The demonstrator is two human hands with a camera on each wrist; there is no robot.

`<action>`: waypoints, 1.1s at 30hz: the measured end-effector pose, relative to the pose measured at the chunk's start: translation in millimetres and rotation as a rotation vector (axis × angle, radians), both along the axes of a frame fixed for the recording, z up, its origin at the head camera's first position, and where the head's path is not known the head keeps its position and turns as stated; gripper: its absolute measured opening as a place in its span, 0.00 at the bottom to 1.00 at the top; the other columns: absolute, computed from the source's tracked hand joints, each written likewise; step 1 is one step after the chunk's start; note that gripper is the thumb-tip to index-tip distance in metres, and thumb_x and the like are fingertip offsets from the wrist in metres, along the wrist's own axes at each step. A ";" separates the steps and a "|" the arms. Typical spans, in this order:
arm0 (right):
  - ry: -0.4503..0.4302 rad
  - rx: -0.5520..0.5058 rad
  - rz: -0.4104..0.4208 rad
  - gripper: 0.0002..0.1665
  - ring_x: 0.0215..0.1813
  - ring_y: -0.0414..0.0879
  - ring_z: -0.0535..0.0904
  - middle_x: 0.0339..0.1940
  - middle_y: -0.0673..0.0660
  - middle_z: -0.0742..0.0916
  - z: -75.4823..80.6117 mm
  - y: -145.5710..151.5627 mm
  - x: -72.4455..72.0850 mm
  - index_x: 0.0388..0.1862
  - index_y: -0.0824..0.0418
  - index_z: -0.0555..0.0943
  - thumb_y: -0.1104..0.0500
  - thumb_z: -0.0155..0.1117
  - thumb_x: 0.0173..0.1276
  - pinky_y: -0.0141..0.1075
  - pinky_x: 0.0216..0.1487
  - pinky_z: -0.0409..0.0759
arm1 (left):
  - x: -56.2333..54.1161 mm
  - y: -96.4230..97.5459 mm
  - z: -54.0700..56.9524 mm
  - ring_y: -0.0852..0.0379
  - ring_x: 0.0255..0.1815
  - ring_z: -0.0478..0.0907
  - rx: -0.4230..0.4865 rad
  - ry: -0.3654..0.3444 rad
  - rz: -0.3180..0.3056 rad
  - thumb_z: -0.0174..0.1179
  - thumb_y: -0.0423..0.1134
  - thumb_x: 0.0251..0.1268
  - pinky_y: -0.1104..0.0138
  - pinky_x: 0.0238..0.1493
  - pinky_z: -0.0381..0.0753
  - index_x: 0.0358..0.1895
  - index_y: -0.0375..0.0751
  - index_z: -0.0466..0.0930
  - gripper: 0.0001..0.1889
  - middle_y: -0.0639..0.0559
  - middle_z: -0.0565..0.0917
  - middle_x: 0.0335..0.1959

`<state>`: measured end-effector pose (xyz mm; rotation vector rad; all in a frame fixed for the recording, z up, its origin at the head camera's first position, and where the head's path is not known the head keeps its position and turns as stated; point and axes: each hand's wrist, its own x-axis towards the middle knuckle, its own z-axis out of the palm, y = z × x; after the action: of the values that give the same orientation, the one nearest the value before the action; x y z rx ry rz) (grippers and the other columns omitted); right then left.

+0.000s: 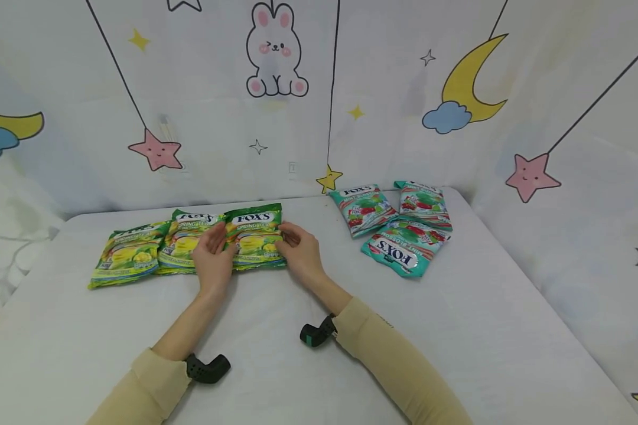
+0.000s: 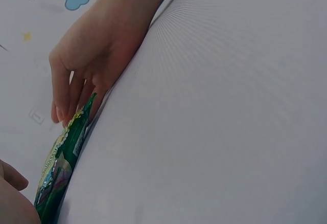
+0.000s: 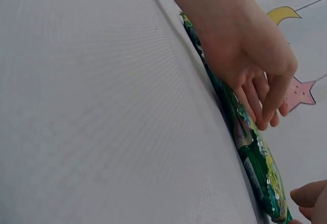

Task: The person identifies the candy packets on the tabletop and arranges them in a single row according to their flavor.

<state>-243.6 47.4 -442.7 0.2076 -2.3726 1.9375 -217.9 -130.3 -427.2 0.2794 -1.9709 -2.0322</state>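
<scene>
Backdrop: pale cloth wall (image 1: 207, 71) printed with a rabbit, moons and stars, and below it a white-covered table (image 1: 276, 366) on which everything is laid out.
Yellow row: three Fox's bags side by side at the back left, with the left bag (image 1: 129, 254) slightly tilted, the middle bag (image 1: 183, 242) met at its side, and the right bag (image 1: 257, 239) being attended to at the row's end.
Left hand: loosely bent fingers of the left hand (image 1: 212, 260) are rested at the seam between middle and right bags; no firm grip can be seen.
Right hand: the far edge of that end bag is touched by the relaxed, lightly bent fingers of the right hand (image 1: 300, 251); no pinch can be made out.
Progress: a row of three is formed, and by the look of it only the end bag is being squared up.
Mint cluster: untouched by either hand, three teal bags are bunched at the back right: one at upper left (image 1: 364, 209), one at upper right (image 1: 424, 203), and the lowest (image 1: 406, 248) turned lettering-down; judged unaligned.
In the way: the seam is partly hidden by the left hand, so how those bags meet cannot be told.
</scene>
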 end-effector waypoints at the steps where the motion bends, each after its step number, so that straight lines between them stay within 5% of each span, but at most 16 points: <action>1: 0.010 -0.003 -0.005 0.23 0.68 0.48 0.76 0.69 0.56 0.79 -0.3 0.1 0.1 0.62 0.63 0.79 0.63 0.64 0.68 0.31 0.65 0.75 | 0.2 0.4 0.2 0.52 0.74 0.67 0.003 0.007 -0.005 0.56 0.21 0.66 0.63 0.72 0.68 0.71 0.35 0.67 0.29 0.41 0.71 0.72; 11: -0.009 0.014 0.002 0.21 0.67 0.48 0.77 0.68 0.54 0.79 0.2 2.4 3.0 0.59 0.61 0.81 0.64 0.63 0.67 0.32 0.64 0.76 | 0.4 5.2 -3.8 0.51 0.74 0.67 -0.010 0.021 -0.015 0.55 0.21 0.66 0.60 0.72 0.68 0.71 0.37 0.67 0.29 0.42 0.71 0.72; 22: 0.087 0.044 -0.037 0.21 0.62 0.49 0.80 0.60 0.56 0.84 3.8 39.6 -1.8 0.60 0.62 0.81 0.65 0.65 0.68 0.35 0.63 0.78 | 2.4 31.7 -6.5 0.47 0.69 0.73 -0.194 0.182 -0.082 0.54 0.19 0.62 0.59 0.69 0.72 0.68 0.35 0.70 0.29 0.40 0.75 0.68; 33: 0.123 0.059 -0.089 0.20 0.59 0.52 0.82 0.57 0.63 0.84 11.4 73.3 -4.4 0.60 0.62 0.80 0.64 0.63 0.70 0.43 0.64 0.79 | 2.6 74.1 -7.5 0.42 0.65 0.76 -0.106 0.255 -0.185 0.54 0.18 0.62 0.56 0.65 0.76 0.65 0.32 0.73 0.26 0.36 0.77 0.64</action>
<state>-248.0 120.7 -431.3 0.2142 -2.3205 1.7654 -215.4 -56.1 -434.7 -0.1836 -1.9948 -1.9475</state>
